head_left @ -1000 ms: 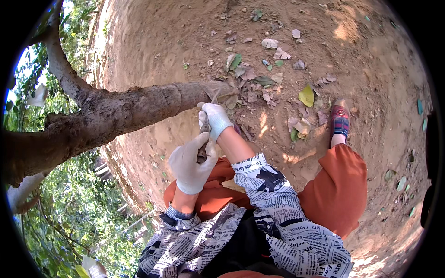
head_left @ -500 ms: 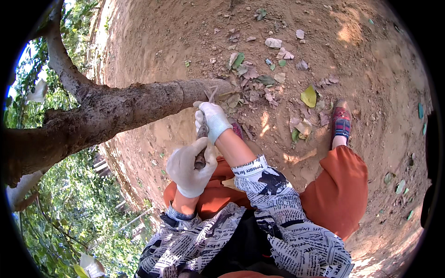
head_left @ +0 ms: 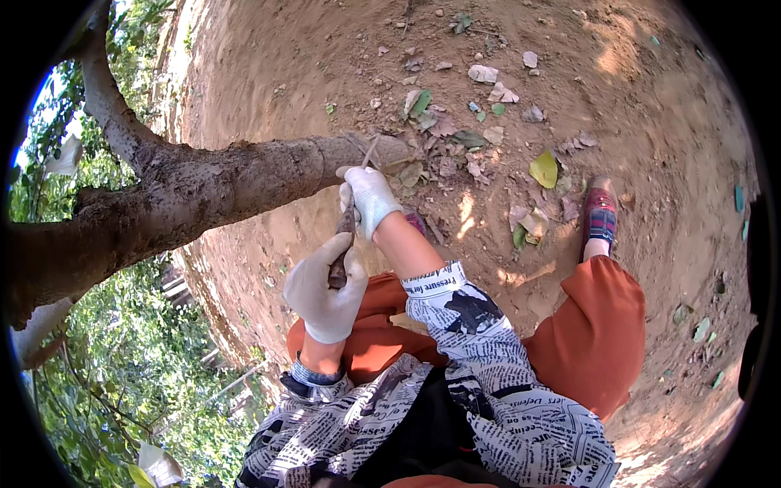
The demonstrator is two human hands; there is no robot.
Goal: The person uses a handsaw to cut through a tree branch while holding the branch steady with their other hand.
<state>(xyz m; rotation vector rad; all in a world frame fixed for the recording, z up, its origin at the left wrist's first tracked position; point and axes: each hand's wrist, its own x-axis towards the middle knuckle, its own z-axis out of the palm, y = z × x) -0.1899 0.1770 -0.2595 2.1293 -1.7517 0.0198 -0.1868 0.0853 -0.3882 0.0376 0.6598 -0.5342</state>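
Note:
Both hands wear white gloves and are wrapped round a long dark-handled tool (head_left: 338,272). My left hand (head_left: 320,293) grips the lower end of the handle. My right hand (head_left: 370,198) holds it higher up, close beside the tree trunk (head_left: 244,175). A thin, light-coloured end of the tool (head_left: 371,149) reaches the trunk's lower part, near a ringed, scuffed patch of bark. I cannot make out its exact shape or whether it cuts in.
A thick branch (head_left: 110,102) rises from the trunk on the left, with leafy growth (head_left: 106,374) behind. Dry leaves and a yellow leaf (head_left: 543,169) lie on the dirt ground (head_left: 667,268). My shoe (head_left: 599,211) rests on the soil at right.
Both my hands and the tool have shifted a little up and left, toward the trunk, with the grip kept. The tool's end sits slightly higher on the bark.

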